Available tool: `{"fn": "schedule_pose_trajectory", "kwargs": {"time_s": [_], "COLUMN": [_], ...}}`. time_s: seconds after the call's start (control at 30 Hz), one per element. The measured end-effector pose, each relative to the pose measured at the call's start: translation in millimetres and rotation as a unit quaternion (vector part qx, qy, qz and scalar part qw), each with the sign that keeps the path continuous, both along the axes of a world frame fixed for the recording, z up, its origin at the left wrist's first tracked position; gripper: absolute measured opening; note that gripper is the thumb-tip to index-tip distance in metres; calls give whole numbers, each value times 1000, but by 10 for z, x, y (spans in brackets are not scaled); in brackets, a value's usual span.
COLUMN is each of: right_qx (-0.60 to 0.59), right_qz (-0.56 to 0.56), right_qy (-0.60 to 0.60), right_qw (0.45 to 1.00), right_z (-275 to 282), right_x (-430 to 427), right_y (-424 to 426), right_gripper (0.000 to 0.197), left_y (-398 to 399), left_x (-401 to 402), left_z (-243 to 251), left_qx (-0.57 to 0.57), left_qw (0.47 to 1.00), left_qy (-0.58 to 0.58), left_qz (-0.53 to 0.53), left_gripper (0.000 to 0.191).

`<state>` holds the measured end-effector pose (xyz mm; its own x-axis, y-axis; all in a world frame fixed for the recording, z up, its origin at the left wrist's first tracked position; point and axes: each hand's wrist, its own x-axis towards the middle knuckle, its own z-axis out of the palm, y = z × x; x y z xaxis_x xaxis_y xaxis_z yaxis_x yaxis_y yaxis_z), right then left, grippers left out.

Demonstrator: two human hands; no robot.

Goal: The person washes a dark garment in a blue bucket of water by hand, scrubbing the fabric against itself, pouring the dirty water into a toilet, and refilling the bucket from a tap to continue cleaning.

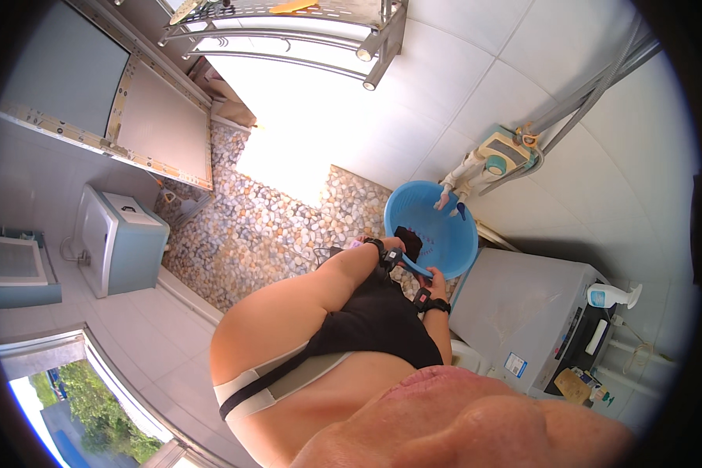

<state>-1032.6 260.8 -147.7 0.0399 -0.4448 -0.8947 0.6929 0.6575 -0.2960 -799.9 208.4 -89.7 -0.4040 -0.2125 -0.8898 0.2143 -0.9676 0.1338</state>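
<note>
A blue plastic basin [456,245] is in front of me, beneath two taps on the wall. My right hand [436,282] grips its near rim, fingers curled over the edge. At the rim's left side is my left hand [393,243], its fingers partly hidden; it appears to grip the rim there. Right beside those fingers, a dark cloth [409,243] lies inside the basin against its wall. Whether the left fingers also pinch the cloth is unclear. Both wrists wear black straps with small box-shaped devices.
A grey washing machine [515,310] stands to the right, with a white spray bottle [605,296] on it. One tap has a blue handle [461,211]. Overhead is a metal rack [281,38]. A washbasin cabinet [131,251] stands left on the pebble-patterned floor [257,234].
</note>
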Motion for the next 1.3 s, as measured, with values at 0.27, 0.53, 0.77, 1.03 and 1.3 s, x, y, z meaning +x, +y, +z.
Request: {"fn": "schedule_pose_trajectory", "kwargs": {"time_s": [0.27, 0.53, 0.77, 1.03, 1.3], "right_qx": [12, 16, 1, 15, 11], "right_qz": [24, 13, 30, 12, 46], "right_qy": [30, 27, 40, 70, 60], "right_qw": [999, 999, 999, 997, 997], "right_z": [94, 94, 101, 564, 443], "right_x": [28, 126, 124, 405, 331], "right_y": [-5, 7, 60, 41, 81], "right_gripper": [25, 33, 33, 19, 19], "left_y": [-7, 59, 87, 110, 139], "left_x": [74, 98, 129, 190, 174], "left_z": [-100, -157, -125, -219, -230], "left_qx": [2, -26, -38, -6, 30], "left_qw": [1000, 999, 999, 1000, 999], "left_qy": [16, -20, -2, 13, 9], "left_qz": [-25, -21, -28, -7, 7], "left_gripper": [19, 22, 22, 22, 23]}}
